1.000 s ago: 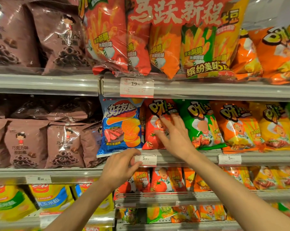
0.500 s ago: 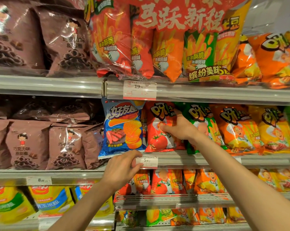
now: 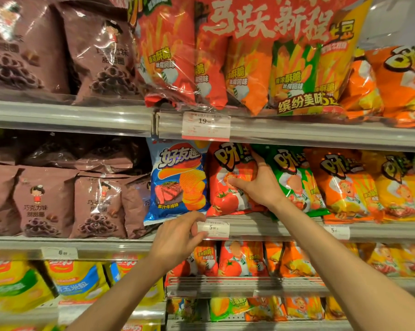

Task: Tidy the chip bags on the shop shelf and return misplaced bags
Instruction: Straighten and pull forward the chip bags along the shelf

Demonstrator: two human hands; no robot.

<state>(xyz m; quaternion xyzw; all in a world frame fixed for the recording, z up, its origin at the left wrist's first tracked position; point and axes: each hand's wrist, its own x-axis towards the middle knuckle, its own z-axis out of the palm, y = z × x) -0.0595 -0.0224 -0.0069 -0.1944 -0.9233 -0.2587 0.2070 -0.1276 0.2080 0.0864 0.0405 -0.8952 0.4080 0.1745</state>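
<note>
On the middle shelf a red tomato chip bag [image 3: 228,201] stands upright between a blue steak-flavour chip bag [image 3: 178,182] and a green chip bag [image 3: 290,177]. My right hand [image 3: 256,185] grips the red bag's right side, thumb across its front and fingers tucked behind, between it and the green bag. My left hand [image 3: 178,235] is at the shelf's front edge, fingertips pinching the left end of the white price tag [image 3: 215,228] below the blue bag.
Orange and yellow chip bags [image 3: 349,185] fill the row to the right. Brown chocolate-ring snack bags [image 3: 58,201] stand at left. A large multipack [image 3: 249,56] overhangs the shelf rail [image 3: 321,134] above. Smaller bags [image 3: 237,259] line the shelves below.
My right hand went from lying flat on the red bag's front to gripping its right side with fingers behind it. My left hand stayed at the price tag.
</note>
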